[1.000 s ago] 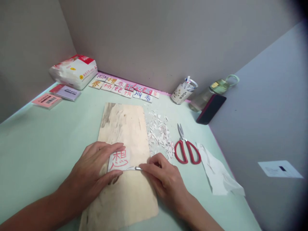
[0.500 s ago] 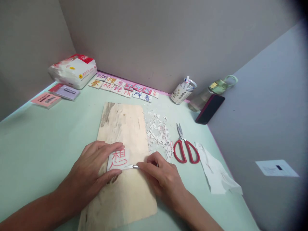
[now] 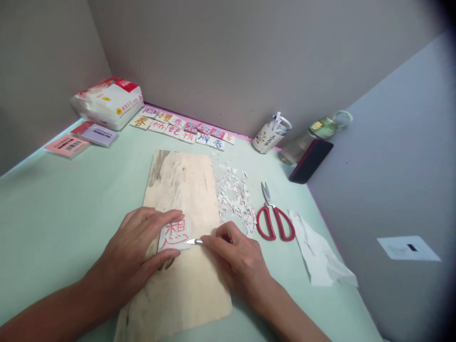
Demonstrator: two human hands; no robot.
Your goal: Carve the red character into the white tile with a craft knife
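Note:
A white square block [image 3: 174, 234] with a red Chinese character lies on the wooden board [image 3: 185, 180]. My left hand [image 3: 137, 247] grips the block, fingers along its far edge and thumb along its near edge. In my right hand [image 3: 237, 259] a craft knife [image 3: 194, 242] is pinched, its blade pointing left. The blade tip touches or hovers just over the block's right side, near the red strokes; contact cannot be told. Most of the knife's handle is hidden by my fingers.
White shavings [image 3: 237, 202] lie right of the board, beside red-handled scissors [image 3: 274, 218] and a crumpled tissue [image 3: 320, 256]. Farther back are lettered tiles [image 3: 174, 129], a tissue pack [image 3: 110, 104], two small pads [image 3: 67, 146], a can [image 3: 269, 136], a bottle [image 3: 297, 142] and a phone [image 3: 311, 161].
The knife tip has moved slightly up and left, from near the block's lower right edge onto or over its right side. My left hand keeps its hold on the block.

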